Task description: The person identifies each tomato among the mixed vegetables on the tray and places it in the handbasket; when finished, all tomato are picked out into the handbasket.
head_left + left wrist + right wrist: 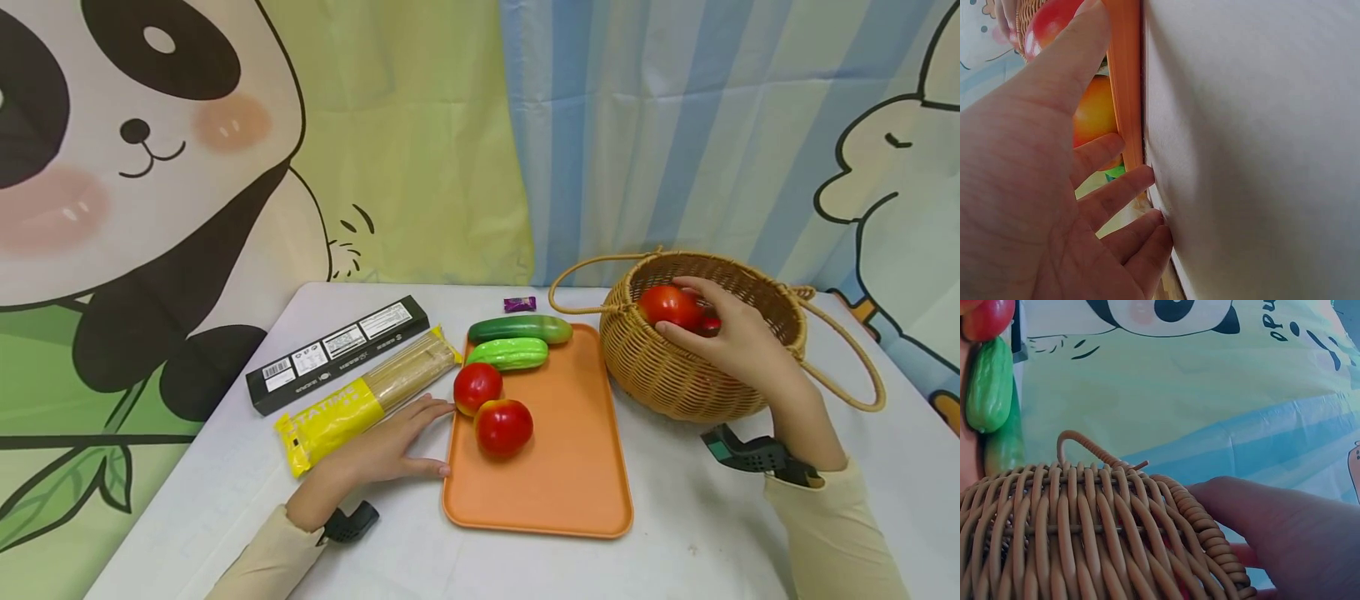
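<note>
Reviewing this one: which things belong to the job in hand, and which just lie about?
Likely part of the job:
right hand, gripping a red fruit at the basket
left hand, at the tray
two red fruits, cucumber and light green vegetable on the tray

Likely just lying about:
black box
yellow packet
purple sachet

Basket [667, 379] at 2 o'clock from the tray [570, 450] is woven in roughish wicker. Smooth plastic's seen on the tray, proper gloss on the red fruits [504, 428].
</note>
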Available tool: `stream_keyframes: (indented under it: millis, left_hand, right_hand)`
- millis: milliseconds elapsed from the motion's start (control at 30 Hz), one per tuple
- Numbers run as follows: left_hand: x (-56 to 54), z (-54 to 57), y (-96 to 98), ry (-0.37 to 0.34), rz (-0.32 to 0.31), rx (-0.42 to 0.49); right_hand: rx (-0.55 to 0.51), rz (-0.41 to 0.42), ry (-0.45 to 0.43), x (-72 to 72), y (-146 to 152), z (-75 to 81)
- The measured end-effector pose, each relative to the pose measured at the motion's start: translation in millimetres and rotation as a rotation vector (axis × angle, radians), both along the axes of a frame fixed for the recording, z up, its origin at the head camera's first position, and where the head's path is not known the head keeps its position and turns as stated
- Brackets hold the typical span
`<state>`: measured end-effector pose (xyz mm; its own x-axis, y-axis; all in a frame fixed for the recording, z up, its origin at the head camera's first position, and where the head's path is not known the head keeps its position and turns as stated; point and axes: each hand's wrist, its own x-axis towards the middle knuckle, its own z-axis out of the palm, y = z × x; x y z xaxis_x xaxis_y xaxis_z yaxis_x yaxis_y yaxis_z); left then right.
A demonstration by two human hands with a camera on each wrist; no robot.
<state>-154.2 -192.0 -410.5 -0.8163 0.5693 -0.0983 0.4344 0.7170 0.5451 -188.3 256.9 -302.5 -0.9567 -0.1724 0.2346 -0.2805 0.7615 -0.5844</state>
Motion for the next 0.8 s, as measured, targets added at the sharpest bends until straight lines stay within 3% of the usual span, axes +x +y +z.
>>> stream_keyframes:
  millis: [233,533,800]
  left_hand:
    - [0.8,1.3,0.5,-0.011,0.016,-0.006]
    - [1.1,1.7,0.9,-0.016,0.018,-0.006]
    - [0.7,1.0,0.4,-0.017,0.02,-0.014]
  right_hand:
    - [0.002,0.055,0.025,-0.1,0,-1.1]
    - [-0.024,0.024,0.04,3.4,-5,2.2]
    - [-0.048,0.086,0.132,4.4,-14,0.5]
